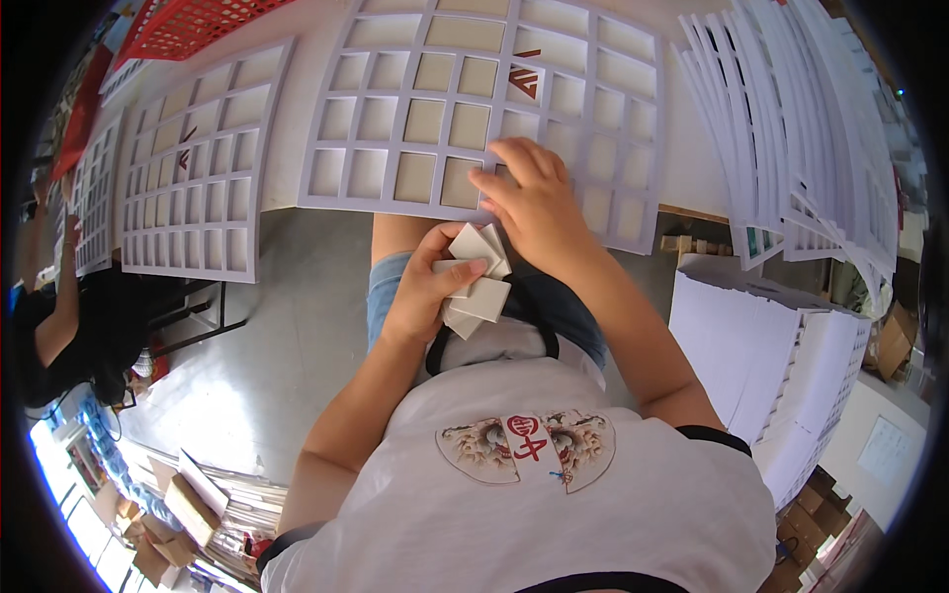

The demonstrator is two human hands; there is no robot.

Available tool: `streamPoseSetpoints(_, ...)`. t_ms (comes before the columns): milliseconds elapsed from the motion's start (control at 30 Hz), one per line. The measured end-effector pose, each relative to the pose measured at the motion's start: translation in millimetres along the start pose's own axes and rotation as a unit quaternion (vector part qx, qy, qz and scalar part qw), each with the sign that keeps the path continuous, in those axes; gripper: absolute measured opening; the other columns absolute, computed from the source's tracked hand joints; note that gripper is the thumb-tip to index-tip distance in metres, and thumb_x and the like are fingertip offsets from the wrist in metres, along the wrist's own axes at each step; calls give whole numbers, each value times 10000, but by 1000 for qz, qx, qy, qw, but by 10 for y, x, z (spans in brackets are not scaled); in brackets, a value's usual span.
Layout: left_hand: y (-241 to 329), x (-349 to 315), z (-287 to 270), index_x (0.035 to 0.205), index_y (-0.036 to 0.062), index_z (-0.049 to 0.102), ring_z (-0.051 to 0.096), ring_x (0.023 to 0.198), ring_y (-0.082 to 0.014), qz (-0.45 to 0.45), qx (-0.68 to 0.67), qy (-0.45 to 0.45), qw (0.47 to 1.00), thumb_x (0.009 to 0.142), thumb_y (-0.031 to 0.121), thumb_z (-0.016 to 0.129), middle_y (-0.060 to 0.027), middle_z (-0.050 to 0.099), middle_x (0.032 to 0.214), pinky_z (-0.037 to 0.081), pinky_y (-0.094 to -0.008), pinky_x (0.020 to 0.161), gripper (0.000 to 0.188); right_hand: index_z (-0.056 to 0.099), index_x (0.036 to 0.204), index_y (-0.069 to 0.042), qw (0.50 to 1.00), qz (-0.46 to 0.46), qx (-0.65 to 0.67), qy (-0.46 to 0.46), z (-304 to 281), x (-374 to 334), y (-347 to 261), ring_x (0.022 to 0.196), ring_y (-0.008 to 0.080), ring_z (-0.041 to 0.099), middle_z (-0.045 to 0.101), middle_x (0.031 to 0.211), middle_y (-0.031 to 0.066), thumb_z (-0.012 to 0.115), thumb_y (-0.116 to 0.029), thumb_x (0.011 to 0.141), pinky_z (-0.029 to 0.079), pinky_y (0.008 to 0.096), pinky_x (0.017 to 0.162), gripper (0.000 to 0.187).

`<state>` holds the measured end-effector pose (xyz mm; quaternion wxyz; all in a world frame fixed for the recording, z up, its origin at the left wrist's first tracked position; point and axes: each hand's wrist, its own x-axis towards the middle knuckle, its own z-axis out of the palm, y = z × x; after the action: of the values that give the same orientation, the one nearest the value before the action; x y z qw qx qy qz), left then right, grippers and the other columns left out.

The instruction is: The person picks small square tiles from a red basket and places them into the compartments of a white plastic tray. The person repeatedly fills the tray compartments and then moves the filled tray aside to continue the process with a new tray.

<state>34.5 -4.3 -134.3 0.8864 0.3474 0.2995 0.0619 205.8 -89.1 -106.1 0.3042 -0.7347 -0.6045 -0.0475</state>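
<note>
A loose fan of small off-white square tiles [482, 298] is gripped in my left hand [423, 287], the thumb lying across them. This hand is in front of my lap, just below the near edge of a large white grid panel [390, 205]. Over that panel's near edge reaches my right hand [539, 203], fingers bent and apart, their tips touching the grid around one square cell. No tile shows between these fingers, though the palm side is hidden. Beige squares [413, 178] fill several cells in the columns left of my right hand; other cells look whiter. A brown printed mark [524, 83] sits farther up.
Another grid panel [249, 247] overhangs the table at left, with a red basket [188, 28] behind it. At far left, a person's arm [61, 296] reaches toward another panel. White frames [756, 128] are stacked at right, above large white boxes [736, 336].
</note>
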Motion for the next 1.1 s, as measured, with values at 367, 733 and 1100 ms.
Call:
streamPoseSetpoints(367,57,-100,233,1123,45,574,618,911,-109,-12,164,-67,984,769,46,792,-44,639,983,500,-256,784,416,646,958,3,911,183,323,-181,-462,-306,-124,853,159,591,552,968,68,722,-8,803,515,302,780,173)
streamPoseSetpoints(733,-86,29,213,1115,40,588,641,979,-161,-9,132,-65,989,814,-26,719,-134,623,1274,537,-291,839,335,649,964,-18,851,405,333,34,-336,-340,377,691,106,575,639,840,44,641,18,858,477,269,596,112)
streamPoseSetpoints(1100,-105,71,213,1122,45,603,658,877,-141,9,56,-53,997,795,20,781,-75,652,1059,536,-264,748,373,675,1047,-37,996,27,-48,-64,-549,-402,151,959,251,582,603,1003,69,696,-36,822,478,365,765,226)
